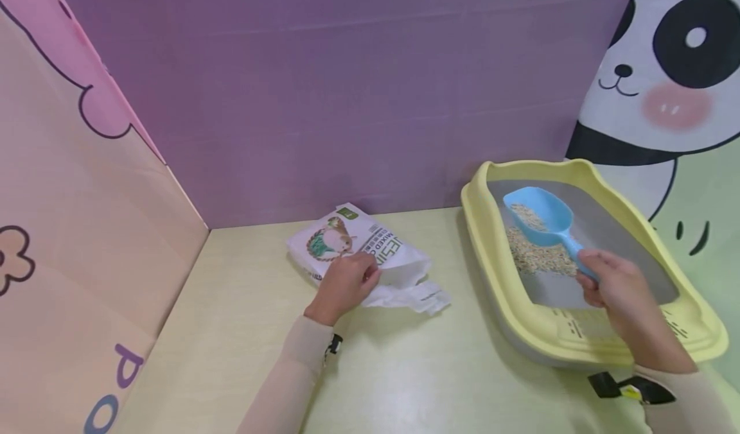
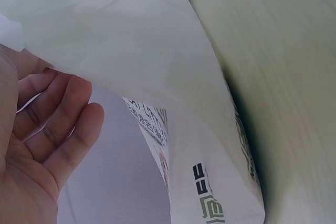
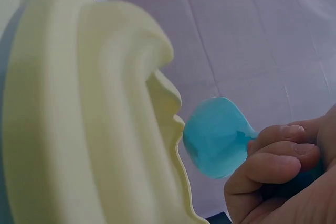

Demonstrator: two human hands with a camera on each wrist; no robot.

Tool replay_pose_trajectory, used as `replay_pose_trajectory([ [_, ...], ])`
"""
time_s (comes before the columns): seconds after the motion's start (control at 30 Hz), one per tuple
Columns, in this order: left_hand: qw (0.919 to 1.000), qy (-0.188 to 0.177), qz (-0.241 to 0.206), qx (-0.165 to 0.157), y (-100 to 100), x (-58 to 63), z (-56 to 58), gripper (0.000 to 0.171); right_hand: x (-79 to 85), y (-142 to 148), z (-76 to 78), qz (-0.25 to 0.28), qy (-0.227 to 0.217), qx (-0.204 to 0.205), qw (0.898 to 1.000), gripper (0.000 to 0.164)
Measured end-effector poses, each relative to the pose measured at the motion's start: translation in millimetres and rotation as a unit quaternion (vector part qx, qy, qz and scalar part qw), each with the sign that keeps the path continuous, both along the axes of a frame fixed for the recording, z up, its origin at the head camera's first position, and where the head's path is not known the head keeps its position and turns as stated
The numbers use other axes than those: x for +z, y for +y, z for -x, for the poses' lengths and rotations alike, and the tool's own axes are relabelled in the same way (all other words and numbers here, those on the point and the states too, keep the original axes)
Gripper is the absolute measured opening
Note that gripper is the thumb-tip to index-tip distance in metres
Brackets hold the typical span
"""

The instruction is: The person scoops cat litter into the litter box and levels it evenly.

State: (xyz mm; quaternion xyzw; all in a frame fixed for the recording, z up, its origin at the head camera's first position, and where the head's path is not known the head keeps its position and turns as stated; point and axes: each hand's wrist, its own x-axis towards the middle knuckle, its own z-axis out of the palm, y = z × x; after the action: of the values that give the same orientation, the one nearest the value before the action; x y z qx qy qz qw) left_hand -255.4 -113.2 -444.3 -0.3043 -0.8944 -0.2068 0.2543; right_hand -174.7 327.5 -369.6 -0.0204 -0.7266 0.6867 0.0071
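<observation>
My left hand [image 1: 349,284] pinches the torn mouth of a white printed paper bag [image 1: 393,244] that lies on the table near the back wall. In the left wrist view the other fingers [image 2: 79,124] curl loosely below the bag's white edge. A light blue scoop [image 1: 555,212] is in my right hand [image 1: 623,287], gripped by its handle. Some tan pellets [image 1: 527,214] sit in its bowl. The scoop is over a yellow-rimmed litter box [image 1: 491,254], where more pellets [image 1: 537,254] are heaped on the grey bottom. The right wrist view shows the fingers curled round the handle.
A purple wall [image 1: 347,100] stands behind the table [image 1: 231,331]. On the left is a pink printed panel [image 1: 75,216], and a panda-print panel [image 1: 682,68] rises beside the litter box on the right. The litter box stands to the right of the bag.
</observation>
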Motion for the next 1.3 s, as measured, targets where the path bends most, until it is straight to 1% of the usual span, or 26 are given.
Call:
replay_pose_trajectory([
  [0.13,1.0000,0.003,-0.001,-0.003,-0.3,-0.9,1.0,0.015,0.6,7.9,3.7,-0.029,-0.021,-0.011,0.999,0.023],
  [0.27,1.0000,0.005,0.001,-0.006,-0.5,-1.6,1.7,0.015,-2.8,15.5,6.5,-0.061,-0.033,-0.021,0.997,0.022],
  [0.33,1.0000,0.005,0.001,-0.007,-0.5,-1.8,1.7,0.015,-5.3,19.5,7.4,-0.072,-0.037,-0.020,0.997,0.021],
  [0.47,1.0000,0.006,-0.001,-0.006,-0.4,-2.2,1.6,0.015,-9.5,26.2,8.7,-0.088,-0.046,-0.004,0.995,0.021],
  [0.53,1.0000,0.006,-0.003,-0.005,-0.2,-2.4,1.5,0.015,-10.9,27.8,9.2,-0.109,-0.051,-0.002,0.993,0.022],
  [0.63,1.0000,0.006,-0.003,-0.004,0.1,-2.5,1.5,0.015,-13.3,28.2,9.4,-0.167,-0.055,-0.008,0.984,0.026],
  [0.73,1.0000,0.005,-0.002,-0.003,0.4,-2.3,1.3,0.014,-15.8,28.4,8.1,-0.228,-0.053,-0.018,0.972,0.031],
  [0.83,1.0000,0.004,0.000,-0.002,0.4,-1.9,1.0,0.013,-18.2,28.7,6.4,-0.268,-0.056,-0.022,0.962,0.036],
  [1.0,1.0000,0.002,0.000,0.001,0.0,-2.0,1.2,0.013,-21.0,29.5,7.6,-0.306,-0.057,-0.030,0.950,0.042],
  [1.2,1.0000,-0.002,-0.002,-0.001,0.6,-0.5,0.1,0.013,-25.6,35.0,8.5,-0.363,-0.050,-0.043,0.929,0.050],
  [1.3,1.0000,0.000,-0.002,-0.002,0.9,0.1,0.2,0.013,-28.3,37.3,9.5,-0.382,-0.046,-0.045,0.922,0.055],
])
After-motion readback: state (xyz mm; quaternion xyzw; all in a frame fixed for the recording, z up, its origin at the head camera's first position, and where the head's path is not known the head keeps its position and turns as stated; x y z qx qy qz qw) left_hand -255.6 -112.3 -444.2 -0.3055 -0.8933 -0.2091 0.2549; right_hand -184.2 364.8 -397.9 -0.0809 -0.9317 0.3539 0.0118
